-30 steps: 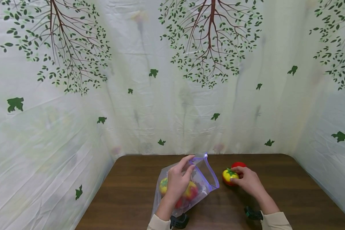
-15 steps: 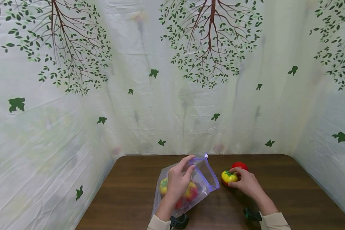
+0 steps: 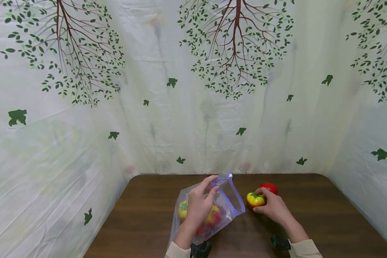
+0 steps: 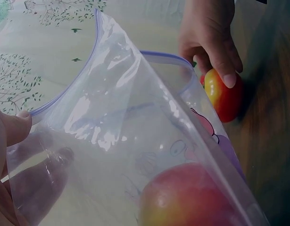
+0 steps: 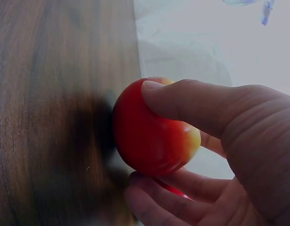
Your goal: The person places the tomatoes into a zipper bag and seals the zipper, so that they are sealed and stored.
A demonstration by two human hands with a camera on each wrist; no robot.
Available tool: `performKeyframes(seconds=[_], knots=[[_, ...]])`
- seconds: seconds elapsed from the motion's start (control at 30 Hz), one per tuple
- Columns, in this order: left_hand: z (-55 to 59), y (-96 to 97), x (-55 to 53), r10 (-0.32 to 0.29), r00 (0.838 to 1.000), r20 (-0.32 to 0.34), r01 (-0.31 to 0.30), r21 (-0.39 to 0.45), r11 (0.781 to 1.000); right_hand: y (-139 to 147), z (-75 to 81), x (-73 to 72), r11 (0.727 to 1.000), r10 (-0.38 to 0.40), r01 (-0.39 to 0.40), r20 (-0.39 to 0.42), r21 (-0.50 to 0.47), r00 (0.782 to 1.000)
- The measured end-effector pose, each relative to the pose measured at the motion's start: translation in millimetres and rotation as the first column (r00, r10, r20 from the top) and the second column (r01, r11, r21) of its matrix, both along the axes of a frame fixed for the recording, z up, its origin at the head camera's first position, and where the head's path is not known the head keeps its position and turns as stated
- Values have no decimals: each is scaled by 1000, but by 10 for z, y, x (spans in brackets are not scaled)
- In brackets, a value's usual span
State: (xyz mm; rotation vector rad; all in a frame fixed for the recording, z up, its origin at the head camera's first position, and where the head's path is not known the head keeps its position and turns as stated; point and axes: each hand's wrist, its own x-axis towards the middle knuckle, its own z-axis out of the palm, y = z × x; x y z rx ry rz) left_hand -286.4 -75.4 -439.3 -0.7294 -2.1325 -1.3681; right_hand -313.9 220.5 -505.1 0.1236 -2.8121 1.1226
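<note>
Right hand (image 3: 275, 208): fingers pinching the yellow-red fruit (image 3: 254, 200), just right of the bag (image 3: 228, 212). Left hand (image 3: 200, 203): fingers pinching the bag's rim. I'd guess fruit's light, firm, slick; grip its sides.

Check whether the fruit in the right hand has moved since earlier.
Yes, slightly left: in the head view, the fruit has shifted against the table toward the bag.
</note>
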Motion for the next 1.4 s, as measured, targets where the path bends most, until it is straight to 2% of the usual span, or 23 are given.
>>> performKeyframes(seconds=[0.1,0.3,0.83,1.4], knots=[[10,-6,-8,3,1000,6,-3,2,1000,-15,-5,-7,1000,2,-2,-4,9,1000],[8,-14,-18,-5,1000,-27,5,9,1000,-25,-2,-9,1000,4,-4,-7,21,1000],[16,-20,-23,-3,1000,-27,4,8,1000,-43,-18,-2,1000,-20,20,-3,15,1000],[3,-16,-29,-2,999,-41,2,11,1000,-46,32,-2,1000,-18,19,-37,21,999]])
